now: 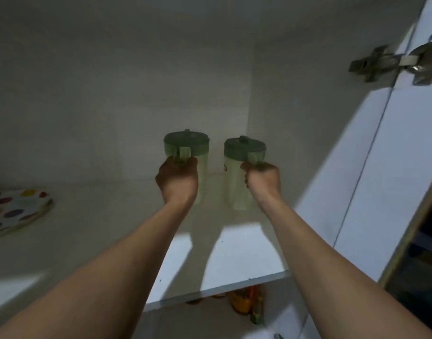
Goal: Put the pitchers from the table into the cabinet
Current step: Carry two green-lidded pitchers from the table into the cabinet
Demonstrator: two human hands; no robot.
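Note:
Two pale green pitchers with darker green lids stand upright side by side deep inside the white cabinet, near its back right corner. My left hand is closed around the handle of the left pitcher. My right hand grips the handle of the right pitcher. Both pitchers appear to rest on the cabinet shelf, a small gap between them. My forearms reach in from the bottom of the view and hide the lower parts of the pitchers.
Plates with coloured dots lie stacked on the same shelf at the far left. The open cabinet door with a metal hinge stands to the right. Orange packages sit on a lower shelf.

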